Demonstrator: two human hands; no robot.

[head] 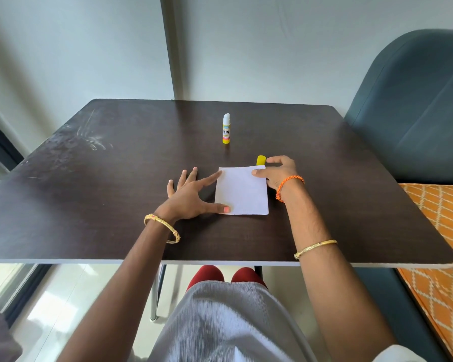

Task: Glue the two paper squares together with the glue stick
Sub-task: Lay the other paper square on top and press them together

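A white paper square (243,192) lies flat near the middle of the dark table (89,178); a second sheet's edge peeks out at its far right corner, so the two appear stacked. My left hand (191,194) is spread, with the thumb pressing the near left corner and the forefinger on the far left edge. My right hand (277,172) pinches the far right corner between thumb and fingers. The glue stick (226,129) stands upright and uncapped farther back. Its yellow cap (261,160) lies just beyond the paper, next to my right fingers.
A dark teal upholstered chair (416,105) stands at the table's right side, with an orange patterned cushion (439,231) below it. A wall rises right behind the table. Pale scratch marks cover the table's far left part.
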